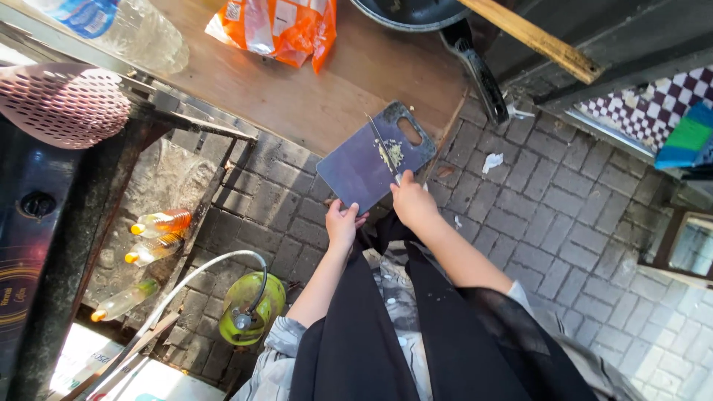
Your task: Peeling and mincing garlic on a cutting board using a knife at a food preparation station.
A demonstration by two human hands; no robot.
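Small pile of pale chopped bits (391, 153) near the far, handle-hole end of a flat dark cutting board (356, 172), tilted off the wooden table (297, 96) edge. Left hand (342, 224) pinching the near edge; right hand (413, 200) closed round a thin knife (382, 145), nearer the pile, blade running lengthwise up the board. Grey brick paving (549, 200) and a green gas cylinder (251, 306) below

- cutting board (368, 167) sits at the near edge of the wooden table (297, 96), sticking out over the paving
- chopped bits (391, 154) are on the board, with the knife (382, 148) lying across them
- left hand (342, 225) grips the board's near edge, right hand (413, 200) just beside it on the knife
- snack bag (278, 28) is further back on the table, pan (438, 22) to its right
- gas cylinder (251, 306) stands on the ground to the left, bottles (152, 249) further left
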